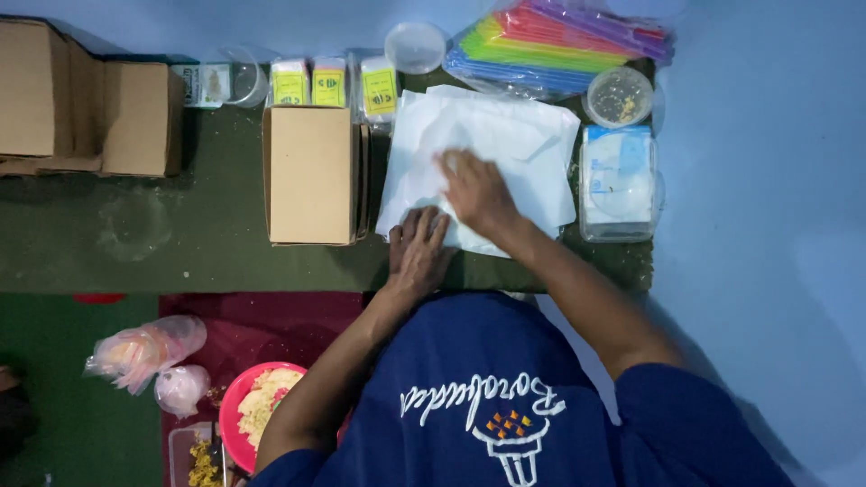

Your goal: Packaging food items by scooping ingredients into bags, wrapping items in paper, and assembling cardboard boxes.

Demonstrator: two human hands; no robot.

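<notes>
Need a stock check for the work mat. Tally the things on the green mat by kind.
Cardboard boxes: 2
Small yellow-labelled packs: 3
White paper stack under both hands: 1
Bundle of coloured straws: 1
Round clear lids or cups: 3
Clear plastic packet: 1
Total: 11

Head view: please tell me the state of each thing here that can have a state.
Left hand: flat, open, on the white paper's near edge.
Right hand: flat, open, pressing the paper.
White paper: spread out, creased.
Cardboard box: closed, lying flat.
Round container: lidded, bits inside.
Pink bowl: filled with yellowish crumbs.
Bag of coloured straws: lying flat.
</notes>
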